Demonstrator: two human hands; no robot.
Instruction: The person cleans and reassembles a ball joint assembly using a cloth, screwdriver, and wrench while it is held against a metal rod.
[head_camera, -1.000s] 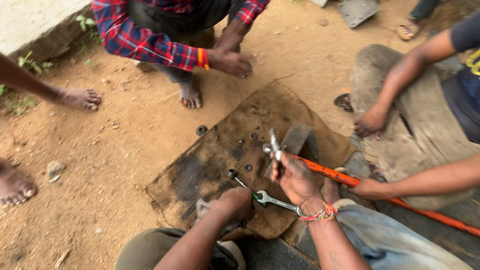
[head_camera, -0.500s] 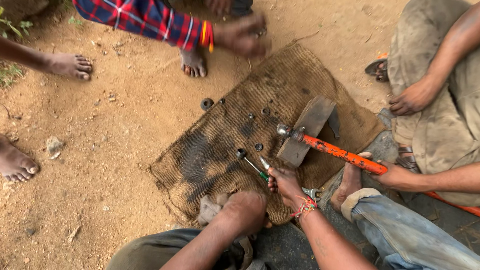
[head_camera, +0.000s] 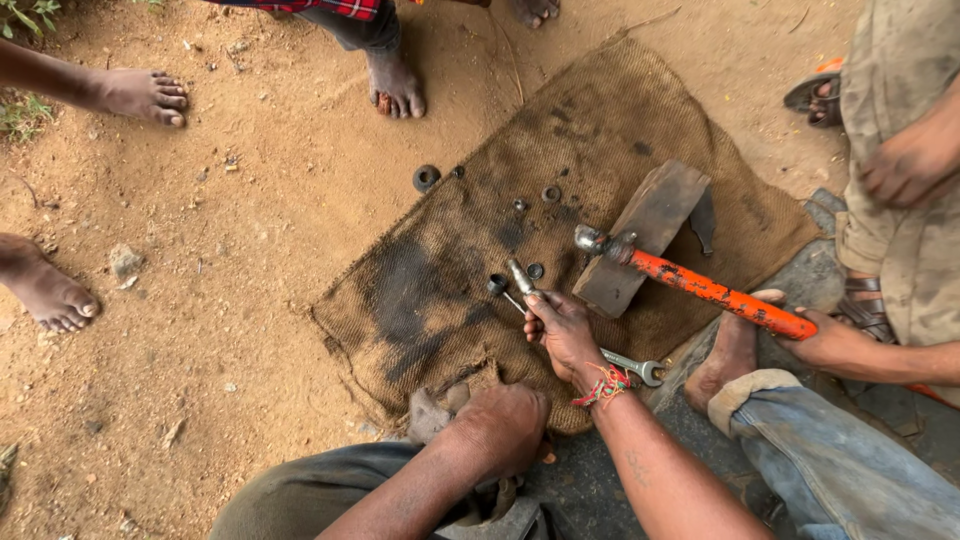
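My right hand (head_camera: 562, 332), with a red thread band at the wrist, grips a short metal bolt (head_camera: 520, 275) that points up and left over a dirty burlap sack (head_camera: 420, 290). A small socket on a thin rod (head_camera: 497, 286) lies just beside the bolt. From under my right wrist a silver spanner (head_camera: 632, 366) sticks out. My left hand (head_camera: 497, 430) rests curled at the sack's near edge, next to a grey lump (head_camera: 428, 414); its fingers are hidden.
Another person's hand (head_camera: 838, 346) holds an orange-handled hammer (head_camera: 700, 287), its head on a wooden block (head_camera: 645, 232). Several washers and nuts (head_camera: 551, 194) lie on the sack, and a black ring (head_camera: 426, 178) on the dirt. Bare feet (head_camera: 396, 85) stand around.
My right hand has come down from above the sack to its surface with the metal piece. The hammer head has shifted onto the wooden block. The view has moved closer.
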